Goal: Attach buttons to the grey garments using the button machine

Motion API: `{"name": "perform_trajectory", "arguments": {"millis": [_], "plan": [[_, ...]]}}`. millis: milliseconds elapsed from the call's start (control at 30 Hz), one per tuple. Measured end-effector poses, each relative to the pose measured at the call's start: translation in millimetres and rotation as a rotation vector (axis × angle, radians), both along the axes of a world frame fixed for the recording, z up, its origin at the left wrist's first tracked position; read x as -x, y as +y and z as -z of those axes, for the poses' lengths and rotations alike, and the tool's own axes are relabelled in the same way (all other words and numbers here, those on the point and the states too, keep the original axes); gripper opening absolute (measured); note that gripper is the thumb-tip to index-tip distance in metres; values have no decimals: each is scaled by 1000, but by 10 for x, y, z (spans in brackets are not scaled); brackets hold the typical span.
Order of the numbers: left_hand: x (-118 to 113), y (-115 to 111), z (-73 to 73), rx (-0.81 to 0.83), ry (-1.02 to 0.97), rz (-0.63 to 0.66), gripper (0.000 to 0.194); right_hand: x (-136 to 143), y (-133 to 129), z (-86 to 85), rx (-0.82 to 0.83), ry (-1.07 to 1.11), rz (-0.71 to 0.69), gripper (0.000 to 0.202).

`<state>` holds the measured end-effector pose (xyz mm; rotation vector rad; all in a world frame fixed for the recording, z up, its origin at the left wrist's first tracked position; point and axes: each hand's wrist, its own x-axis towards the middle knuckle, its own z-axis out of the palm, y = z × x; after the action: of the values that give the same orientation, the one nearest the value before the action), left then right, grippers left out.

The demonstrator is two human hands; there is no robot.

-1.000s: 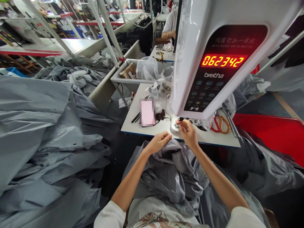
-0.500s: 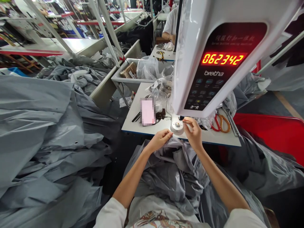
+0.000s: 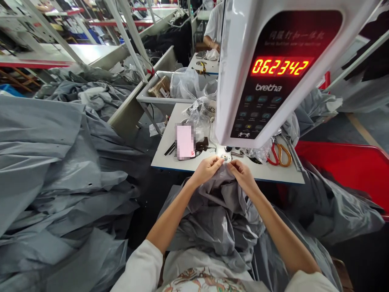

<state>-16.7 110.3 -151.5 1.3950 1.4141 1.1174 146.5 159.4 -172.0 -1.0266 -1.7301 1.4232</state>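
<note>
Grey fabric (image 3: 223,202) lies bunched over my lap and rises to the front of the machine table. My left hand (image 3: 208,167) pinches its upper edge from the left. On the other side my right hand (image 3: 240,172) grips the same edge, fingers close together. Between my fingertips shows the small round metal die (image 3: 225,156) of a button-attaching machine (image 3: 264,81), whose white head with red digits hangs above. The fingers partly cover the die, and whether the cloth lies on it I cannot tell.
Scissors with red and orange handles (image 3: 279,155) rest on the table's right side. At left lies a pink blurred rectangle (image 3: 184,141). A large grey cloth pile (image 3: 54,182) fills the left; a red bin (image 3: 349,166) stands right. Farther back a person (image 3: 214,28) sits.
My right hand has come down from beside the black part above the die to the fabric edge. My left hand has lifted the cloth forward toward the die. The view has shifted slightly.
</note>
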Motion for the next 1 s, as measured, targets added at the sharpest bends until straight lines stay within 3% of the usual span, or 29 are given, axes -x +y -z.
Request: {"name": "perform_trajectory", "arguments": {"millis": [200, 433, 767, 1000], "plan": [[34, 185, 26, -12, 97, -64, 29, 129, 129, -30, -150, -21, 118, 33], [115, 302, 217, -44, 181, -172, 22, 234, 244, 78, -194, -85, 180, 26], [105, 337, 287, -28, 325, -227, 21, 269, 296, 105, -210, -173, 287, 24], [132, 273, 331, -96, 430, -178, 25, 271, 272, 121, -228, -180, 296, 27]]}}
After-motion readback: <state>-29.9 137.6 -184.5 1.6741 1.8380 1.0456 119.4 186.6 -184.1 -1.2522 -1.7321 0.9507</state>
